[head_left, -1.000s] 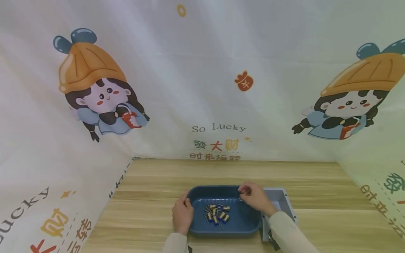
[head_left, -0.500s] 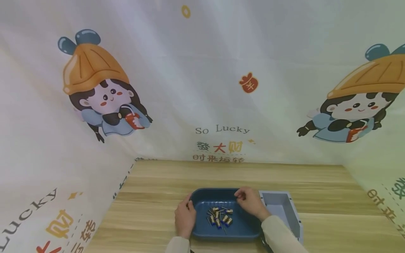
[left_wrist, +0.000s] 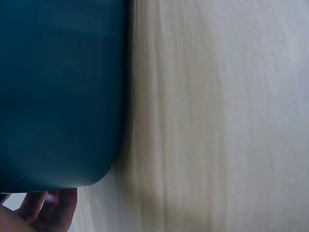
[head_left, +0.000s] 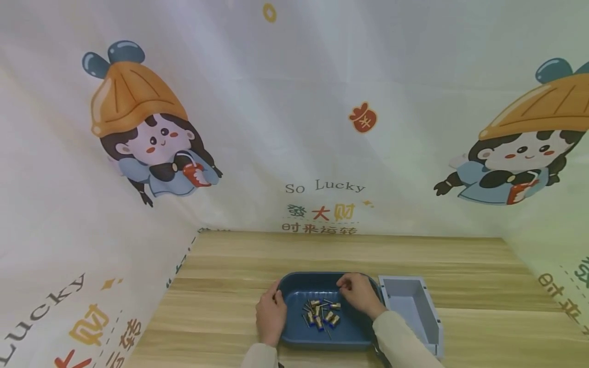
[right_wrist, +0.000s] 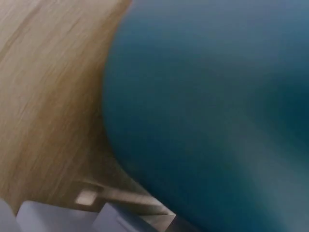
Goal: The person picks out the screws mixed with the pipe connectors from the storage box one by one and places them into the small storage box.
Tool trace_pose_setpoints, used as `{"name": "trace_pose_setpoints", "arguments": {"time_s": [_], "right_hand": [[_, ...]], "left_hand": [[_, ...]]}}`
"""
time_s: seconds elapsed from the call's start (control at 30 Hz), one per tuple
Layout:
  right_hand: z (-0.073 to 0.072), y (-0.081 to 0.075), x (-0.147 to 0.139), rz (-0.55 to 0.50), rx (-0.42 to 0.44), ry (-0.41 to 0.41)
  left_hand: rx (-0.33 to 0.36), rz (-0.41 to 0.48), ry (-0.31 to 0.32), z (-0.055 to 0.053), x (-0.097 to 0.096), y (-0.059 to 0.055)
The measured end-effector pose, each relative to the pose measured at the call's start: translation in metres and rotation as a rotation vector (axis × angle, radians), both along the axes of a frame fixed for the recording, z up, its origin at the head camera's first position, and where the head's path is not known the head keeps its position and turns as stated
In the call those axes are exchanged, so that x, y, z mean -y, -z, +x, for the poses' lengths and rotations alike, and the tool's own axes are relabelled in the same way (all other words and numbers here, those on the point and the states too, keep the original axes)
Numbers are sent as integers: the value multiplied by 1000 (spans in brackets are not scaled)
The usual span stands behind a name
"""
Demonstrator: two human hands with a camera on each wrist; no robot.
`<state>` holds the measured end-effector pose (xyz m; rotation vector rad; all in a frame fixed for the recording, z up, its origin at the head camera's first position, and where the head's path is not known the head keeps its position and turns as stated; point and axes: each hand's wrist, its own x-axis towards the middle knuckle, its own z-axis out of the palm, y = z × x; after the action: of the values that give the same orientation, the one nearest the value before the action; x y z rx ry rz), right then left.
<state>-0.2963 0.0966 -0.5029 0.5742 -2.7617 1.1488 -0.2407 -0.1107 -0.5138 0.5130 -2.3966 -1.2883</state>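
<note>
In the head view a dark blue tray (head_left: 294, 343) with rounded corners stands on the wooden table. Near its middle lies a loose pile of small brass-coloured pieces (head_left: 317, 311) with blue ends and thin metal shanks. My left hand (head_left: 270, 314) grips the tray's left side, thumb at the rim. The left wrist view shows fingers (left_wrist: 63, 210) against the outer wall. Over the right part of the tray is my right hand (head_left: 361, 295), its fingers curled, thumb close to the index finger. Whether anything small sits between those fingertips is hidden. The right wrist view shows mostly tray wall (right_wrist: 193, 111).
A light grey open bin (head_left: 407, 301) stands directly right of the tray, partly behind the right sleeve (head_left: 402, 340). Wooden tabletop (head_left: 221, 286) stretches left and behind. A printed white cloth (head_left: 257, 128) hangs at the back and both sides.
My right hand has shifted left, further over the tray, and its forearm covers less of the grey bin. The left hand keeps its place on the tray's side. The head view has shifted slightly.
</note>
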Motion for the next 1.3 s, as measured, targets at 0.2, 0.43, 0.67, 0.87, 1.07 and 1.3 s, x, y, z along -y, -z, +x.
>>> {"name": "trace_pose_setpoints", "arguments": {"time_s": [0.2,0.43,0.67,0.87,1.07,1.3], "right_hand": [[0,4,5,5,4,-15],[1,7,10,27,2,6],[4,8,15,34,-19,24],[2,13,17,54,-22,22],[3,12,19,51,-11,8],[4,13,20,37,20,-24]], "left_hand": [[0,-1,3,0,1,0],[12,-5,2,-1,0,2],[24,5,6,-1,0,2],[21,-5,-1,0,0,1],[14,-1,-1,0,1,0],[6,-16,-5,1,1,0]]}}
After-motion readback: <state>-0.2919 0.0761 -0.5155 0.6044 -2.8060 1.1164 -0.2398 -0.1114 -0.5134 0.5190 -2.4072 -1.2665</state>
